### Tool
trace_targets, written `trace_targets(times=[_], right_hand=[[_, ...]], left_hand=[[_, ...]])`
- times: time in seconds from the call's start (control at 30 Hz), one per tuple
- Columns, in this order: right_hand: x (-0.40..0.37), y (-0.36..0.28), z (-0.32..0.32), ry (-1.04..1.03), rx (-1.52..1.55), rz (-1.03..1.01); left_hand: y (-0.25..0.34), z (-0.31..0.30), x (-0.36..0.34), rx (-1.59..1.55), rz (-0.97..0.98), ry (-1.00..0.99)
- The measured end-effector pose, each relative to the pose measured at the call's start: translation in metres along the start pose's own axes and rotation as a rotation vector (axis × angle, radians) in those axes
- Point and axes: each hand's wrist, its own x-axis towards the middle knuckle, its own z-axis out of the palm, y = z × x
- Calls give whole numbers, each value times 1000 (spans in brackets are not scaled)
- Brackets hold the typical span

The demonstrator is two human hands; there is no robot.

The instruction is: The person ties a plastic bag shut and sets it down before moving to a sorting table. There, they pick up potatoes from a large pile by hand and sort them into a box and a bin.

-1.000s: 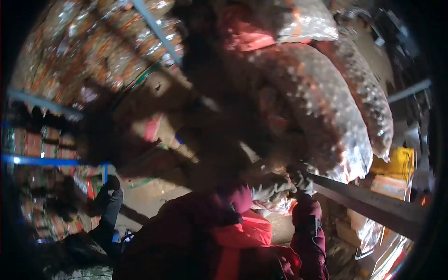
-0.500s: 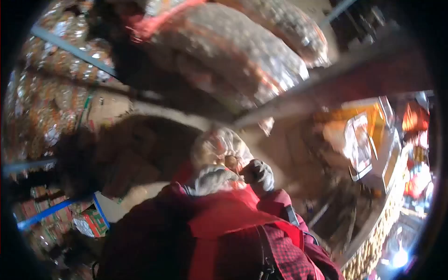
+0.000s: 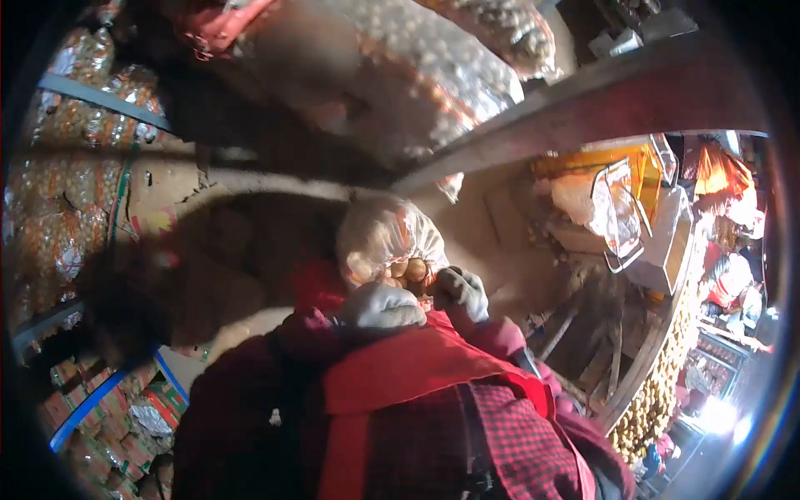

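A clear plastic bag [image 3: 385, 232] with round brown produce inside, which looks like potatoes [image 3: 416, 268], is in front of my chest. Its mouth faces me. My left hand [image 3: 383, 307], in a pale grey work glove, is closed on the near edge of the bag's mouth. On the other side of the mouth, my right hand [image 3: 463, 292], gloved too, has its fingers curled round the plastic. The fingertips of both hands are partly hidden. Just below the hands lies the red apron [image 3: 417, 367] I wear over a checked sleeve.
Large filled sacks [image 3: 417, 58] lie beyond a beam [image 3: 583, 125]. Bagged produce [image 3: 75, 192] is stacked at left, above printed cartons [image 3: 92, 417]. To the right are a yellow crate [image 3: 650, 167], a metal frame [image 3: 617, 217] and a long bed of potatoes [image 3: 658, 400]. Another person [image 3: 732, 279] is at far right.
My view has shifted slightly, and the bag's mouth now shows more of the potatoes. Both hands stay on the bag.
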Motion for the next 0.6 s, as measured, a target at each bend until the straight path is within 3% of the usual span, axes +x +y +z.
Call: trace_targets(times=[0.07,0.13,0.17,0.23,0.27,0.37,0.43,0.47,0.5,0.53,0.6], right_hand=[[37,-50,38,-41,182,147],[82,-46,65,-147,175,130],[106,-29,79,-219,70,-25],[129,-22,103,-297,47,-69],[135,-37,108,-344,168,247],[133,-58,112,-364,233,72],[122,-51,105,-289,434,10],[113,-47,102,-206,417,-98],[105,-42,100,-117,388,-201],[95,-37,100,-26,353,-294],[79,-24,103,149,273,-445]], left_hand=[[0,-20,-11,8,-61,72],[-5,-31,-18,52,-158,115],[-28,-32,-20,-121,-71,95],[-26,-40,-17,83,24,131],[-22,-46,-12,194,81,135],[-53,-58,-6,266,296,177],[-33,-76,-10,293,32,65],[-7,-92,-11,347,-277,-71],[-6,-92,-16,311,-174,81],[-11,-89,-17,80,-101,173],[-35,-110,-20,75,-137,227]])
